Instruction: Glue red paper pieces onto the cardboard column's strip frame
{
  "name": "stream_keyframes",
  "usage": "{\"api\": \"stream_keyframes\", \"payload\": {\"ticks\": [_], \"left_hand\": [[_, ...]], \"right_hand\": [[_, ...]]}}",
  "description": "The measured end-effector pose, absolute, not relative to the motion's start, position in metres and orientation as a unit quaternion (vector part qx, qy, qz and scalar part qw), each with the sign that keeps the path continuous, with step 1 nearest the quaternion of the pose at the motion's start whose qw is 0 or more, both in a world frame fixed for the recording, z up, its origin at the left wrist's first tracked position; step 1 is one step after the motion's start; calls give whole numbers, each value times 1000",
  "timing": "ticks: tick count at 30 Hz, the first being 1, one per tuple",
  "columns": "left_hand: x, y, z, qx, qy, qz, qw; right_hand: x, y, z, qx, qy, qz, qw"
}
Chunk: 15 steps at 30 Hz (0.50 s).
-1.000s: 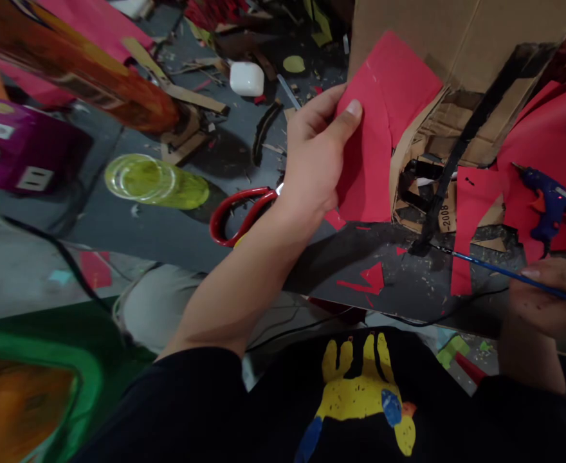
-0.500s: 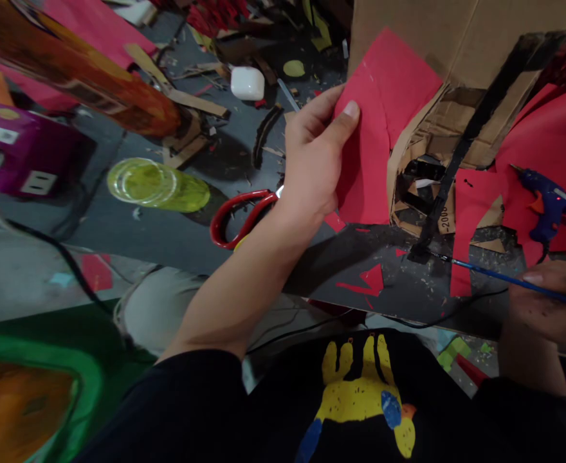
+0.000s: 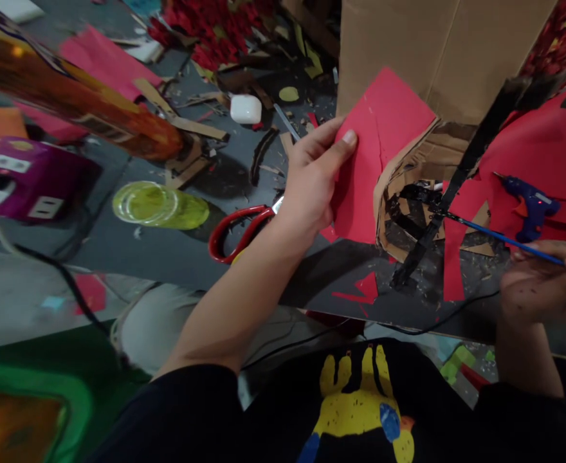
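My left hand (image 3: 312, 183) is closed on the left edge of a red paper sheet (image 3: 377, 148), thumb on its face. The sheet is stuck to a tall cardboard piece (image 3: 432, 58) with a torn, black-painted opening (image 3: 408, 206). My right hand (image 3: 546, 283) pinches a thin blue-handled paintbrush (image 3: 500, 238). Its tip rests on the black strip (image 3: 456, 183) that runs down the cardboard. The lower end of that strip meets a dark board (image 3: 360, 276) lying across my lap.
Red-handled scissors (image 3: 237, 228) lie just left of my left wrist. A yellow clear roll (image 3: 157, 206), a white case (image 3: 246, 108), cardboard scraps and pink paper are scattered on the grey floor. A blue glue gun (image 3: 529, 202) lies on red paper at right. A purple box (image 3: 27, 180) sits far left.
The brush tip has risen from the bottom of the black strip to higher on it. The view tilted, so the cardboard and red sheet sit lower in frame.
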<state>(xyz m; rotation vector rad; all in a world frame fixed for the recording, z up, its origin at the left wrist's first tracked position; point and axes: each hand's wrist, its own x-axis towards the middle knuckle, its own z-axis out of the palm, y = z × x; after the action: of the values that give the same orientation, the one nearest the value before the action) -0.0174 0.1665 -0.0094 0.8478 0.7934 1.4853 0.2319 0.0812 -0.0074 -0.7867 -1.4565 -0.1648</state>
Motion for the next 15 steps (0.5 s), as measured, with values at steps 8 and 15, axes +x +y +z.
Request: {"api": "stream_keyframes", "payload": {"ticks": [8,15], "left_hand": [[-16,167,-14,379,348,641,570],[-14,165,-12,376,370,625,576]], "right_hand": [[220,85,-6,-323,-679,-39,658],[230,77,-11,-328,-750,-73,570]]}}
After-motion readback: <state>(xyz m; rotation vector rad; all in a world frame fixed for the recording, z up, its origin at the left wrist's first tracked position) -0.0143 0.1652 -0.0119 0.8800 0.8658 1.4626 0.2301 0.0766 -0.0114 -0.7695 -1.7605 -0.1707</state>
